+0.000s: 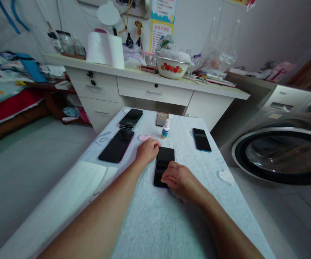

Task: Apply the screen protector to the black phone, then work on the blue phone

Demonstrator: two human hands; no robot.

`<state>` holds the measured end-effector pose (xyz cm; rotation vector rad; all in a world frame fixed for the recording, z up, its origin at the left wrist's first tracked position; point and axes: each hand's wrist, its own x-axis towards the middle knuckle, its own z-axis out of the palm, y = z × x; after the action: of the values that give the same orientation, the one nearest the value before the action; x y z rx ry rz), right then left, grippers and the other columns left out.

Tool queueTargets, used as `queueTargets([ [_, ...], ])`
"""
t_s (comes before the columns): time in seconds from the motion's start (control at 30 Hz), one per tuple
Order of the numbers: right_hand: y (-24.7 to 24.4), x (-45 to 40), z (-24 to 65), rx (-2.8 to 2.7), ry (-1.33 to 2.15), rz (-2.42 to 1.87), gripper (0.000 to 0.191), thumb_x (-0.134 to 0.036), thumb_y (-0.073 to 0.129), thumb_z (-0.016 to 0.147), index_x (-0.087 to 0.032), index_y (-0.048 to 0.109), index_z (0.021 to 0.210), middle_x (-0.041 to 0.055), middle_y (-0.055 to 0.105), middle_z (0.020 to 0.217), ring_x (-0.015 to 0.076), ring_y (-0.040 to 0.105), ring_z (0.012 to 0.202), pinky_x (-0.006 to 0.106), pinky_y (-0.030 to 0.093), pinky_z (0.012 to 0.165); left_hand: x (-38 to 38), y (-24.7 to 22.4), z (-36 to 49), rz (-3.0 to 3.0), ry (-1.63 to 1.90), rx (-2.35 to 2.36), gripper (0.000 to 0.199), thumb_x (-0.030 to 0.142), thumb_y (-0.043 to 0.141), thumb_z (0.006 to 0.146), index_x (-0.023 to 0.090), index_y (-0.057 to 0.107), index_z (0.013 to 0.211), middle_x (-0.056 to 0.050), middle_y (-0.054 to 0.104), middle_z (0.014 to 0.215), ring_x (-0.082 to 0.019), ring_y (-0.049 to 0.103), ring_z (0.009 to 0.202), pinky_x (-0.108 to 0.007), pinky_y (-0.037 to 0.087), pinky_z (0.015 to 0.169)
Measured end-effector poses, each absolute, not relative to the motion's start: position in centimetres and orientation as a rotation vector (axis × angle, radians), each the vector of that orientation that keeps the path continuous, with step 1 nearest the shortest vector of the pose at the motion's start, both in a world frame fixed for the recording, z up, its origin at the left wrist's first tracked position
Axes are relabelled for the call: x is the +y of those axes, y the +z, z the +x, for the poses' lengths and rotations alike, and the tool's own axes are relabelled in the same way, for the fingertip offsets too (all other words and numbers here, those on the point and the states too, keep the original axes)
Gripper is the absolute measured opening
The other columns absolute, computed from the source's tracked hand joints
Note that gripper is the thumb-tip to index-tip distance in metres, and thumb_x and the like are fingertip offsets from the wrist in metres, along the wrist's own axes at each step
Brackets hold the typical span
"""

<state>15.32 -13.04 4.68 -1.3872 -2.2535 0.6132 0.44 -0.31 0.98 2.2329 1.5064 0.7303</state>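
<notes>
A black smartphone (164, 162) lies screen up on the cloth-covered table in front of me. My left hand (147, 150) is closed at its far left corner, with thumb and fingers against the edge. Over the near right part of the screen, my right hand (177, 178) has its fingers pinched together; anything between them is hidden. Just beyond the phone stands a small white spray bottle (165, 130) with a blue and yellow label. To the left lies a larger dark phone (117, 145) with a pinkish edge.
Stacked dark phones (131, 118) lie at the far left of the table, a brownish phone (161, 118) at the far edge, a blue-edged phone (201, 139) at right. Behind stands a white desk (155, 90) bearing a flowered bowl (172, 68). A washing machine (287, 118) stands right.
</notes>
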Motion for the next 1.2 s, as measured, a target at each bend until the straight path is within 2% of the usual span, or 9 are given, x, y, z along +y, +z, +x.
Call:
queueTargets([
  [0.43,4.3,-12.3,15.0,-2.156,0.420,-1.586,0.012,-0.016,0.058,0.085,-0.018,0.070,0.083,0.0028,0.057,0.085,0.0121,0.056,0.074,0.024,0.042,0.068,-0.4,1.2,0.4,2.218,0.731,1.497,0.024,0.016,0.048,0.078,0.023,0.069,0.086,-0.001,0.065,0.094,-0.015,0.061,0.088,-0.025,0.044,0.076],
  [0.97,4.9,-13.3,14.8,-2.339,0.637,-1.282,0.014,-0.013,0.057,0.085,-0.018,0.069,0.081,0.0007,0.057,0.084,0.0094,0.054,0.071,0.021,0.042,0.064,-0.3,1.1,0.5,2.221,0.719,1.498,0.024,0.017,0.048,0.078,0.024,0.070,0.086,-0.001,0.065,0.097,-0.015,0.060,0.091,-0.025,0.044,0.080],
  [1.2,5.7,-13.6,15.1,-2.367,0.764,-1.221,0.016,-0.010,0.057,0.082,-0.019,0.070,0.083,0.0009,0.058,0.084,0.0099,0.054,0.070,0.022,0.043,0.065,-0.3,1.2,0.5,2.216,0.702,1.514,0.024,0.017,0.049,0.078,0.024,0.070,0.087,-0.001,0.065,0.097,-0.015,0.061,0.089,-0.024,0.045,0.077],
])
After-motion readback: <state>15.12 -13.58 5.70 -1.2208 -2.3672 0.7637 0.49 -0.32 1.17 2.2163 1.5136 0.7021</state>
